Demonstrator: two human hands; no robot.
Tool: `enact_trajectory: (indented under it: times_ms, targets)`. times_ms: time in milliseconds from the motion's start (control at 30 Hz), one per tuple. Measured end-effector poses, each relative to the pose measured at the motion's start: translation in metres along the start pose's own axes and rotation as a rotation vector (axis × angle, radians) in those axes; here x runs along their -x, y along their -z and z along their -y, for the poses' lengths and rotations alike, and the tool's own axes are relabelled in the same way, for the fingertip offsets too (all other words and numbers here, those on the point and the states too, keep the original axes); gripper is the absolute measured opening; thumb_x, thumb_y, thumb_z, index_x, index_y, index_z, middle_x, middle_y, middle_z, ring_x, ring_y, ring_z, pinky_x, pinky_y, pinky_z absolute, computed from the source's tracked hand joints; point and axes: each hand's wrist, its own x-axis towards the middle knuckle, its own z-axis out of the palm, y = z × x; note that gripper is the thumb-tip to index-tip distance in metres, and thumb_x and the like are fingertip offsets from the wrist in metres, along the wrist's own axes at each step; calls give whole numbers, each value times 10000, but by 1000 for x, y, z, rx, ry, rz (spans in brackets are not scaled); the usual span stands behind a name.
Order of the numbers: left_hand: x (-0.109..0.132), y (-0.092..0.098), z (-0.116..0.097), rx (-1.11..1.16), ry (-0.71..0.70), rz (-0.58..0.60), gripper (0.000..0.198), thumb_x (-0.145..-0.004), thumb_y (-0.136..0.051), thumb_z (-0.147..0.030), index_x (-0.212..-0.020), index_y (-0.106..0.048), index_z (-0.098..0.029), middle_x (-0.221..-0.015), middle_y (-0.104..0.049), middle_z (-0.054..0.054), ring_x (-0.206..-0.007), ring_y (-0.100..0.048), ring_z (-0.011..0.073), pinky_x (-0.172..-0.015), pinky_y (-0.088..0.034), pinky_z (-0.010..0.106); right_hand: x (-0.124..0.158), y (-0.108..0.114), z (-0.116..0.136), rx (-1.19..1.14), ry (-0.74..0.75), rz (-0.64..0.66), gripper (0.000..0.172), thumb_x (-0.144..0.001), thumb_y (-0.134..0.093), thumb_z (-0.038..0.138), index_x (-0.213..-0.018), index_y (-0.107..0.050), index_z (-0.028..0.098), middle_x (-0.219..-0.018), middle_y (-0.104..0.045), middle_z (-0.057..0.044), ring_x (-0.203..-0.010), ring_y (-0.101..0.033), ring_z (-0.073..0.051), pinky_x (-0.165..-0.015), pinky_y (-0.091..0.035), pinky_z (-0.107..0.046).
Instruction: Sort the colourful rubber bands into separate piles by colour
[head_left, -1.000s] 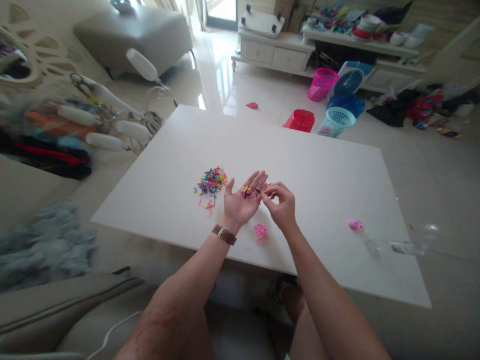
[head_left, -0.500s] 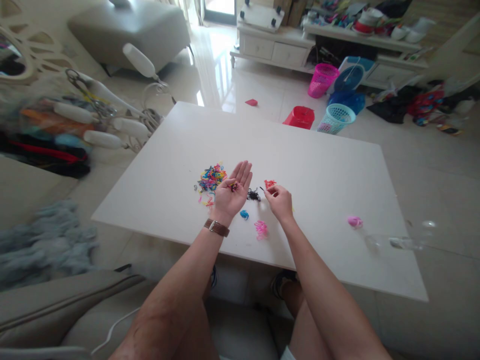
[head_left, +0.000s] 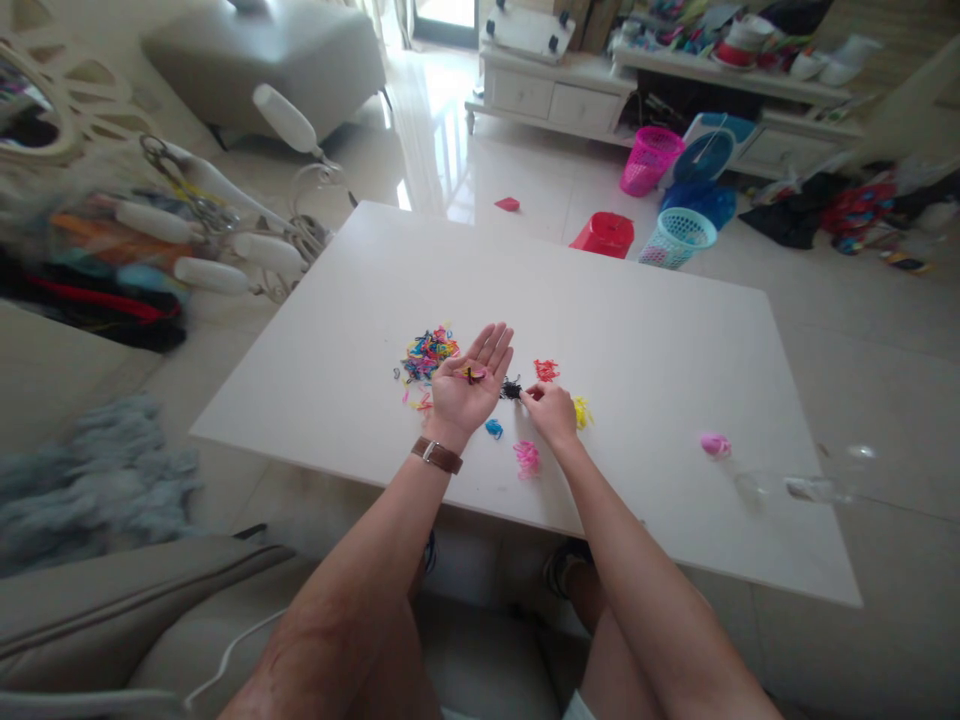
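My left hand is palm up above the table, fingers stretched out, with a few small coloured bands lying on the palm. A mixed multicoloured pile lies just left of it. My right hand has its thumb and forefinger pinched at the right edge of a black pile; what is between the fingertips is too small to make out. Around it lie a red pile, a yellow pile, a pink pile and a small blue pile.
The white table carries a pink-purple object and a clear bottle-like item at the right. Beyond its far edge stand a red bin and a light blue basket. A white lamp is left.
My right hand has moved slightly left and down to the black pile; the black band that stuck out from its fingertips no longer shows. More of the yellow pile is visible.
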Motion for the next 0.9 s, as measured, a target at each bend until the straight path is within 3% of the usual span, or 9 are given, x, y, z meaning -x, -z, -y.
enact_trajectory:
  times_ms: [100,233,433,667,900]
  targets:
    - [1,-2,1,-6,15,-9,646,-875,-386,-186,-1496,-555,-137,-1531,-583,122,-1507,-440,247,-1247,-367,431,1,10,7,-105,62,-100,119,-855,-694,311,-791,-734,219,-802,-736,-33,-742,-635,-196,-731,-460,-316]
    - [2,-6,4,-1,51,-26,631,-906,-382,-205,-1516,-536,-148,-1532,-582,125,-1505,-445,257,-1234,-379,442,8,31,24,-386,278,-229,120,-885,-658,302,-823,-703,210,-809,-698,-15,-662,-581,-152,-673,-473,-300]
    - [0,-6,16,-34,121,-27,595,-951,-368,-233,-1509,-533,-113,-1528,-584,138,-1492,-465,250,-1235,-364,399,27,44,42,-441,629,-217,70,-894,-695,278,-865,-734,228,-817,-647,-15,-715,-579,-157,-673,-502,-309]
    - [1,-4,34,-31,204,-25,570,-990,-414,-346,-1502,-549,-135,-1465,-640,139,-1493,-464,282,-1266,-311,449,27,33,36,-342,697,-110,120,-864,-751,278,-982,-762,266,-924,-660,-39,-924,-639,-220,-872,-565,-401]
    - [1,-5,41,-35,226,-49,569,-994,-436,-351,-1499,-558,-118,-1474,-631,146,-1508,-440,290,-1267,-316,443,26,33,33,-348,693,-126,79,-910,-693,263,-945,-764,259,-906,-644,-35,-912,-635,-206,-874,-560,-384]
